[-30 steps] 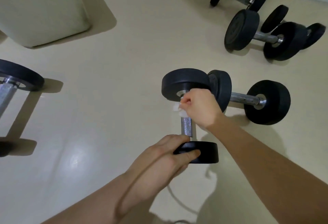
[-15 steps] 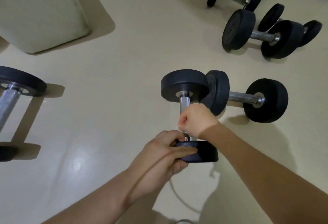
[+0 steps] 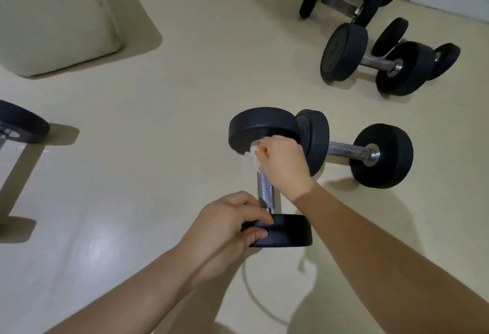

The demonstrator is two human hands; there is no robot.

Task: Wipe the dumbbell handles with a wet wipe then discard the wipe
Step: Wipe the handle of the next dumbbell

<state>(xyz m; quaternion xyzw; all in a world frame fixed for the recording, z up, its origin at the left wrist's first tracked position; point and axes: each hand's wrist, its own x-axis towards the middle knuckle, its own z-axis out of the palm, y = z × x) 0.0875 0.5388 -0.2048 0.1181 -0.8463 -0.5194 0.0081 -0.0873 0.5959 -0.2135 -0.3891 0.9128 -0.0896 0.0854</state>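
Observation:
A black dumbbell lies on the cream floor with its knurled metal handle (image 3: 265, 190) pointing away from me. My left hand (image 3: 232, 223) grips its near weight (image 3: 288, 230). My right hand (image 3: 284, 165) is wrapped around the far end of the handle, close under the far weight (image 3: 260, 128), with a white wet wipe (image 3: 252, 157) bunched between the fingers and the metal. The lower half of the handle shows bare.
A second dumbbell (image 3: 349, 152) lies just right of the far weight. Several more dumbbells (image 3: 370, 61) crowd the far right near the wall. Another weight plate (image 3: 21, 122) sits at the left edge. A pale padded block (image 3: 53, 16) stands at the far left.
My right hand, with the wipe, slid down the handle toward the near weight and has now gone back up to the far weight. My left hand stayed on the near weight.

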